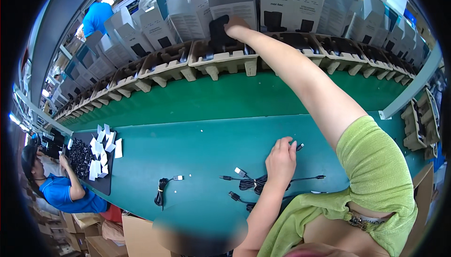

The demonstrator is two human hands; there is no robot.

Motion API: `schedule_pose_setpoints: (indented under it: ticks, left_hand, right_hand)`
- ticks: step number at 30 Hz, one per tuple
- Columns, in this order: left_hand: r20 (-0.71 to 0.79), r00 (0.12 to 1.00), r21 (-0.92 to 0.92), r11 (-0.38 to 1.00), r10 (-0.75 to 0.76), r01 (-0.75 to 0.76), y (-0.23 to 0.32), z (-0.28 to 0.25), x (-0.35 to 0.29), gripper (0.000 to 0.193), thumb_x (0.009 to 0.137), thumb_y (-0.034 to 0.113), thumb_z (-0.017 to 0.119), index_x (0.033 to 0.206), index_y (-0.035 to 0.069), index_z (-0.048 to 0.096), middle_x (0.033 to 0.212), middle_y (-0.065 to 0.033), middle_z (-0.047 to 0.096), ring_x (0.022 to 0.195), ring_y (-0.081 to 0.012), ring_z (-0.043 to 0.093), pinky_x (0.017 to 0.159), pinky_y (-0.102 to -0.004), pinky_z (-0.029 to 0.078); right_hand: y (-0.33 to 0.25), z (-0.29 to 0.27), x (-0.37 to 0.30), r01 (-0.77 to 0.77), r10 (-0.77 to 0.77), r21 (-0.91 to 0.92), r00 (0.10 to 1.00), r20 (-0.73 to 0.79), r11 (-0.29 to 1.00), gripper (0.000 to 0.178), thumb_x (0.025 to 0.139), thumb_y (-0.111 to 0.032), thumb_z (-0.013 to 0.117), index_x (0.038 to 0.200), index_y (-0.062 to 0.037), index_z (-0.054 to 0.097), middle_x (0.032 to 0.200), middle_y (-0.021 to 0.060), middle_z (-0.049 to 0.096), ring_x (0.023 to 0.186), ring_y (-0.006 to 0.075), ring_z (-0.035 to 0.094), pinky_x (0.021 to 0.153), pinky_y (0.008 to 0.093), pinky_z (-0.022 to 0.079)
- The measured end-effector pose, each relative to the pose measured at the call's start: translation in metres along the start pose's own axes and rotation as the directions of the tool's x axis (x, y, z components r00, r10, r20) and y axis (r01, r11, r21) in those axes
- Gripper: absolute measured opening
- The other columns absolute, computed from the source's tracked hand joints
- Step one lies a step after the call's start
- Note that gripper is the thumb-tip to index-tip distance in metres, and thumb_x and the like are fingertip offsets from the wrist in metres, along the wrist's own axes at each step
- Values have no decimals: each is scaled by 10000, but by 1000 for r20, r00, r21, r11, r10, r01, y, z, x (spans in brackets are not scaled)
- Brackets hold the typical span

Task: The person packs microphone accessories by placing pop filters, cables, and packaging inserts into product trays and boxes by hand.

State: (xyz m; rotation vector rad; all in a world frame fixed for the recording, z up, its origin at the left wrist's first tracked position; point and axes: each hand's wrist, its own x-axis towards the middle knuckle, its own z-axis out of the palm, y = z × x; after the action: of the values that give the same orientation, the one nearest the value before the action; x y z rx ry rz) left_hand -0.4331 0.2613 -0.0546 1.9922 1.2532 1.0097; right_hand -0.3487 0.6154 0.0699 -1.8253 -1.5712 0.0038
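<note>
My right arm reaches up to the row of trays, where my right hand (pixel 237 26) is closed on the edge of a flat black piece (pixel 219 32). That piece stands over a grey moulded pulp tray (pixel 224 58), in front of an open white box (pixel 233 9); its exact kind is not clear. Low over the green table, my left hand (pixel 281 159) has its fingers curled together, with the plug end of a black cable (pixel 300 147) poking out beside them. Just left of that wrist lie bundled black cables (pixel 253 183) with plugs. Another tied cable (pixel 161 192) lies farther left.
More pulp trays (pixel 165 64) with black parts and open white boxes (pixel 291 8) line the raised shelf. At the left, a dark mat (pixel 104 184) bears small black parts and white cartons (pixel 99 151). A co-worker in blue (pixel 70 193) sits there. Metal posts (pixel 416 81) flank the table.
</note>
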Motion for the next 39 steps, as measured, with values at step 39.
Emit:
schedule_pose_setpoints:
  ticks: [39]
  left_hand:
    - [-715,594,-622,724,-368,-300,-30,-103,14,105,916,56,425,1008,17,458,860,-66,541,651,-98,510,524,-190,390]
  right_hand:
    - [23,-101,-351,648,-758,503,184,625,572,367,703,-314,684,863,-2,575,800,139,587,815,316,567,704,401,447]
